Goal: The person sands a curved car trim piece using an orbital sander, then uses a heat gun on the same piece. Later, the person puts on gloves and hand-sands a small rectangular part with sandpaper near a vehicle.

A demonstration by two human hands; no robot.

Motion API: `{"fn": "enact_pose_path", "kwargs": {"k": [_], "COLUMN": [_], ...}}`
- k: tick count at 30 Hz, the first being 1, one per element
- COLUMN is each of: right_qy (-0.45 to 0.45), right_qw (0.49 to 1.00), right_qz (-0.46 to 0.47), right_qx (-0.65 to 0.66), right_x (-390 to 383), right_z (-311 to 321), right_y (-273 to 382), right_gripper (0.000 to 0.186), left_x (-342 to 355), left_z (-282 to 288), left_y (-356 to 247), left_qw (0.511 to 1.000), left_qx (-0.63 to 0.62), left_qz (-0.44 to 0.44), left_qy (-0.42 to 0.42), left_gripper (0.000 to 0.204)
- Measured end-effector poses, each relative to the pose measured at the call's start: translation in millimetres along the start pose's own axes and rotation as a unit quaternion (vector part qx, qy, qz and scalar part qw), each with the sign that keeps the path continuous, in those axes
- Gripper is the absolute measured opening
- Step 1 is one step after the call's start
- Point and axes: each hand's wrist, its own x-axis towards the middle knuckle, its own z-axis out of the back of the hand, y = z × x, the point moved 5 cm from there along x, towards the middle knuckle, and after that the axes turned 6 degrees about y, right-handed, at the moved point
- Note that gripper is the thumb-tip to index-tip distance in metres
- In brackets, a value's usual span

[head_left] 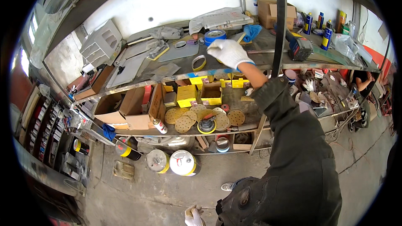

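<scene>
Right hand (228,52), white-gloved, curls loosely over the top metal shelf (176,69) beside the blue tape roll (215,35), gripping nothing visible; left hand (193,217) hangs low, grip unclear.

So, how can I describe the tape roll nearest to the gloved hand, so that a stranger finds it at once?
Look at the top board of the metal shelf unit against the white wall. The right hand, in a white glove, reaches over its middle; just behind the glove lies the blue tape roll. It is thick and all blue, while the nearby yellowish tape ring is thin and lies nearer the front edge.
</scene>
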Motion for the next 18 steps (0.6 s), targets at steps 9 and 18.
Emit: {"fn": "enact_pose_path", "kwargs": {"k": [9, 18], "right_qy": [0.166, 0.321], "right_qw": [0.981, 0.908], "right_qz": [0.086, 0.179], "right_qx": [-0.058, -0.2], "right_x": [79, 116], "right_z": [-89, -188], "right_y": [47, 110], "right_gripper": [0.044, 0.105], "left_x": [15, 11], "left_z": [-30, -11], "left_y": [22, 34], "left_qw": [0.997, 0.991], "left_qx": [-0.064, -0.092], "left_qz": [0.029, 0.051], "left_qy": [0.011, -0.084], "left_gripper": [0.025, 0.028]}}
